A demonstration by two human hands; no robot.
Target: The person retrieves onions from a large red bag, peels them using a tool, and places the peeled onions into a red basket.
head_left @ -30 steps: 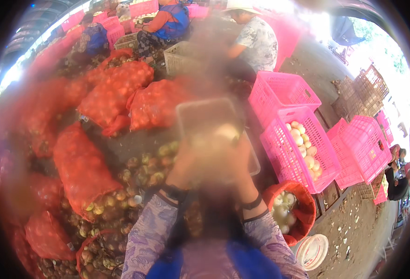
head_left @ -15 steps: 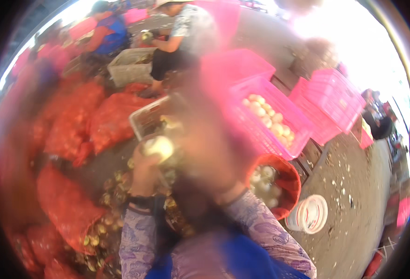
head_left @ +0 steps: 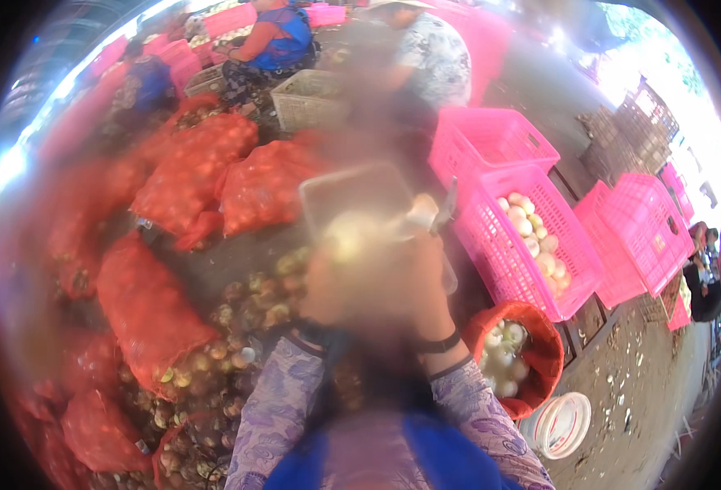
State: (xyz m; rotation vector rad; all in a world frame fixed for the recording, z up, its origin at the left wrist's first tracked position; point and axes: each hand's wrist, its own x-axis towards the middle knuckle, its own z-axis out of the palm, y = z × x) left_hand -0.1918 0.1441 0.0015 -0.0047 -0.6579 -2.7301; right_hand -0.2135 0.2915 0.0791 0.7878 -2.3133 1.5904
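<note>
The left hand [head_left: 336, 282] closes around a pale round bulb [head_left: 345, 237], firm, light and probably slippery, while the right hand [head_left: 413, 273] apparently grips a small knife [head_left: 444, 208].

I see pink crates [head_left: 532, 237] of glossy moulded plastic lattice — red sacks [head_left: 144, 306] of coarse woven mesh; my sleeves [head_left: 283, 408] look like soft matt cloth.

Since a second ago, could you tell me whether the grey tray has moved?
Cannot tell. The head camera itself swung, so everything shifted. The grey tray sits left of the pink crates as before, beyond both blurred hands.
</note>
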